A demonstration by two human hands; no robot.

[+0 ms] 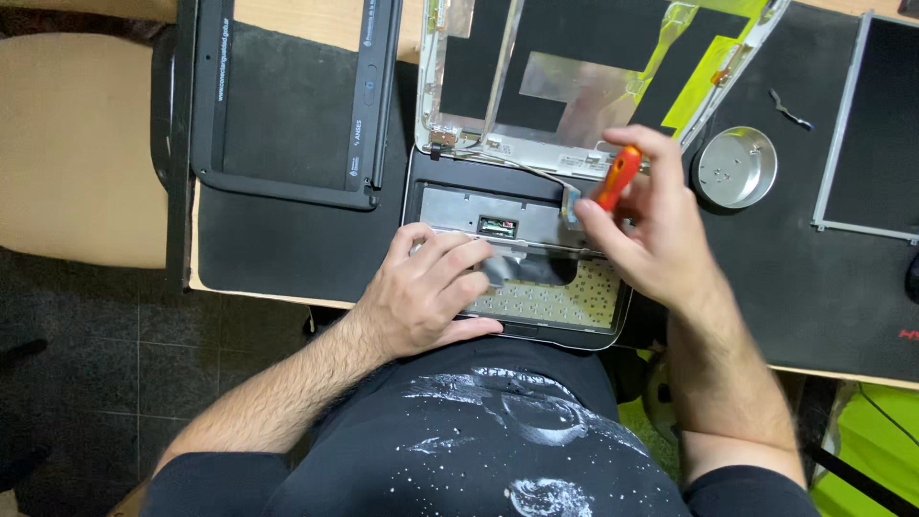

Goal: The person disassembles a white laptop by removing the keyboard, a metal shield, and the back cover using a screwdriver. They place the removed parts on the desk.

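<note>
The right hand grips an orange screwdriver over the opened laptop on the desk. The left hand lies flat on the laptop, fingers spread, holding nothing. A metal bowl sits nearby.

An orange-handled screwdriver, a silver round tin, black desk mats, and a black white-speckled shirt.

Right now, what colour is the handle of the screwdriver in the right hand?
Orange-red. The screwdriver handle shows best in the head view, gripped by the right hand.
</note>
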